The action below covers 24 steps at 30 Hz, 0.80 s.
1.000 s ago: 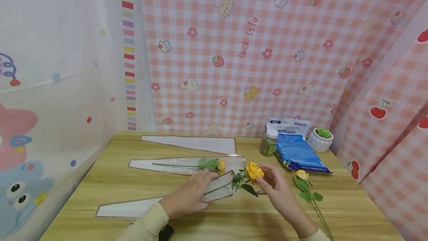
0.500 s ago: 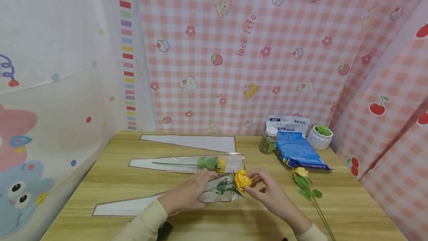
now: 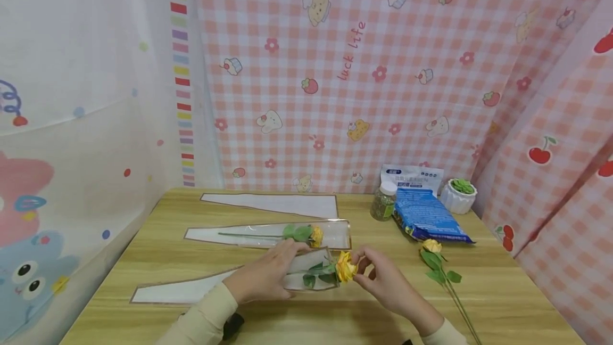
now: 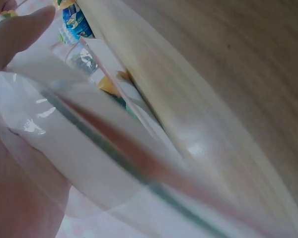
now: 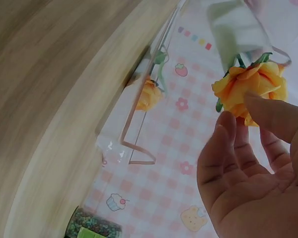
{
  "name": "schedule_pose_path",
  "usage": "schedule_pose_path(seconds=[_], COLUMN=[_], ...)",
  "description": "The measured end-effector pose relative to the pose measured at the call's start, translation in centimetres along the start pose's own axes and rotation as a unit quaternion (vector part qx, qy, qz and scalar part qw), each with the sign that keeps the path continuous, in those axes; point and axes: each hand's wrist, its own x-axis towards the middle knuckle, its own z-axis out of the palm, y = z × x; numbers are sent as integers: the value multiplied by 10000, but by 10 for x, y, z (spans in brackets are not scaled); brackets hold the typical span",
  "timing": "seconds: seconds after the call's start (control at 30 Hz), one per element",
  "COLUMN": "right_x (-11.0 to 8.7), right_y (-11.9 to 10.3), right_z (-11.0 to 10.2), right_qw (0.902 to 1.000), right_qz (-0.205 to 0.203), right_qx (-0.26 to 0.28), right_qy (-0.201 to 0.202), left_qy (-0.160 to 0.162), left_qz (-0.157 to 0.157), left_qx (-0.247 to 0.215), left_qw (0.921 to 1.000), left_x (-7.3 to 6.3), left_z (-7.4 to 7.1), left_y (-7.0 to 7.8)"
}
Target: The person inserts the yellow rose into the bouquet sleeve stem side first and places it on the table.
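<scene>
A clear-fronted flower sleeve (image 3: 182, 289) with a white back and brown edging lies slanted across the near part of the table. My left hand (image 3: 261, 278) grips it near its wide end. Inside run the stem and dark green leaves of a yellow rose (image 3: 345, 267), whose bloom sits right at the sleeve's mouth. My right hand (image 3: 390, 284) pinches the bloom from the right between thumb and fingers. In the right wrist view, the thumb lies on the petals of the yellow rose (image 5: 248, 87). The left wrist view has the sleeve (image 4: 89, 148) close up, the left thumb over its edge.
Behind lies a second sleeve (image 3: 201, 235) with a yellow rose (image 3: 316, 236) inside, then a flat third sleeve (image 3: 297, 205). Another yellow rose (image 3: 432, 246) rests at right. Farther back stand a jar (image 3: 384, 204), a blue bag (image 3: 426, 214) and a potted succulent (image 3: 458, 197).
The rose has slid left into the sleeve: its leaves, outside the mouth before, now lie within. My right hand has moved left with the bloom. My left hand stays on the sleeve.
</scene>
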Motion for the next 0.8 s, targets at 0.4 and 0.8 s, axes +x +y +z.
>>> schedule_pose_path(seconds=[0.4,0.8], right_x=[2,4], right_y=[-8,-10], right_z=[8,21], right_qw=[9997,9985], right_qz=[-102,-224], right_qx=[-98,-151], right_qy=[195,477], left_qy=[-15,175], left_qz=[121,171], left_qx=[192,282], left_qw=[9997,9993], left_x=[2,1], left_z=[1,-2], left_y=[-3,-1])
